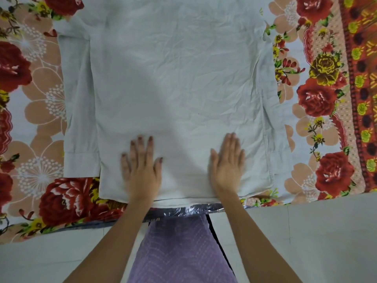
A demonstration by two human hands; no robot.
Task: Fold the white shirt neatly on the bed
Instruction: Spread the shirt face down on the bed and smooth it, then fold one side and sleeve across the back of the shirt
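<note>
Flat-palmed, our left hand [140, 168] and right hand [226, 163] press the wrinkled white shirt [183, 78] at six o'clock. A floral bedsheet [326, 94] lies beneath.

Readable text: none.
white shirt [179, 88]: plain cloth, no legible lettering.
bedsheet [326, 94]: flower pattern beside the shirt, no words or numbers.

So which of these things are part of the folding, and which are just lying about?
Part of the job: wrinkled white fabric shirt, spread flat; left hand and right hand, pressing flat near its hem; red-flowered bedsheet beneath it.
Just there: shiny clear plastic strip at the bed's edge; pale tiled floor.
</note>
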